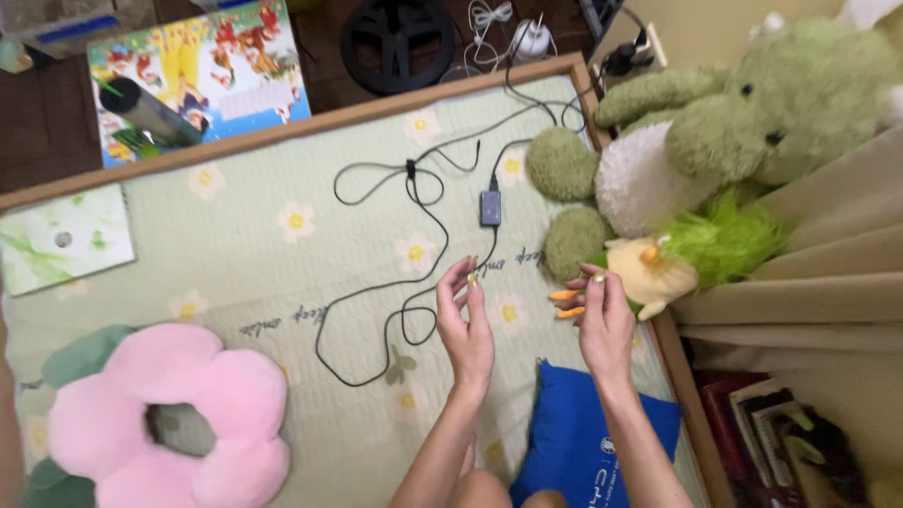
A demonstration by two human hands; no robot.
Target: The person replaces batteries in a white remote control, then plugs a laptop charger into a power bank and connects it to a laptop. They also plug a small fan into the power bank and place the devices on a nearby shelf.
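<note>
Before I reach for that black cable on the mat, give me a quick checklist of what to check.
1. Left hand free: ok, fingers loosely curled, nothing held.
2. Right hand free: ok, open and held above the small yellow and green plush bird; contact cannot be told.
3. Black cable within view: ok, it lies in loose loops on the flowered mat, just left of the left hand.
4. Cable free of tangles: cannot tell, loops cross near the small clip.
5. Adapter box clear: ok, nothing lies on it.
6. Far end unplugged: cannot tell, it runs off past the mat's wooden frame.
</note>
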